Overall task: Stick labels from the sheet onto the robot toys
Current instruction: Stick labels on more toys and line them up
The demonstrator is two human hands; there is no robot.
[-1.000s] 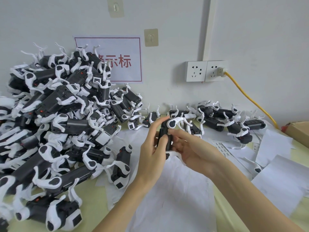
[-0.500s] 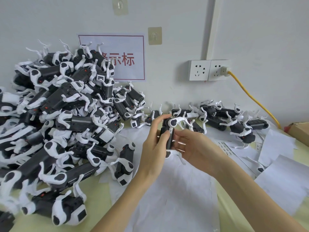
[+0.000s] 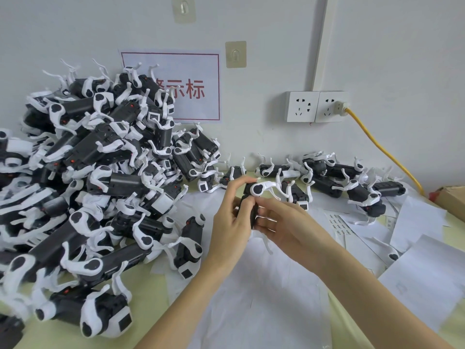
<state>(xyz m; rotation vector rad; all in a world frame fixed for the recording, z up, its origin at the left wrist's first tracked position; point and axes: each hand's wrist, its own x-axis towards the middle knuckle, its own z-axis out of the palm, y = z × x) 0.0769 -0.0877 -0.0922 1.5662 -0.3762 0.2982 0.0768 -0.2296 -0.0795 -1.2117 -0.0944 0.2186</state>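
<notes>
1. The robot toy (image 3: 247, 207) I'm working on is held up just above the counter (image 3: 161, 285), about dead center of my view, black body standing more or less upright with a white leg (image 3: 264, 188) sticking out at 2 o'clock.
2. My left hand (image 3: 230, 222) has its grip wrapped round the toy's left side, thumb up near the top, fingers curled behind it.
3. My right hand (image 3: 284, 226) grips the same toy from 3 o'clock, fingertips pressed on the black body. Can't tell if there's a label under them, too small.
4. A label sheet (image 3: 338, 224) lies flat on the counter at 3 o'clock of my hands, partly under loose white backing papers (image 3: 422, 280).
5. More white paper (image 3: 251, 298) is spread right under my forearms.
6. Huge pile of robot toys (image 3: 95, 177) fills 9 to 10 o'clock, stacked against the wall.
7. A smaller row of toys (image 3: 334, 177) lines the wall from 12 to 2 o'clock.
8. On the wall: red-bordered sign (image 3: 191, 86) behind the pile, double socket (image 3: 315, 106) with a yellow cable (image 3: 382, 147) running down toward 3 o'clock.
</notes>
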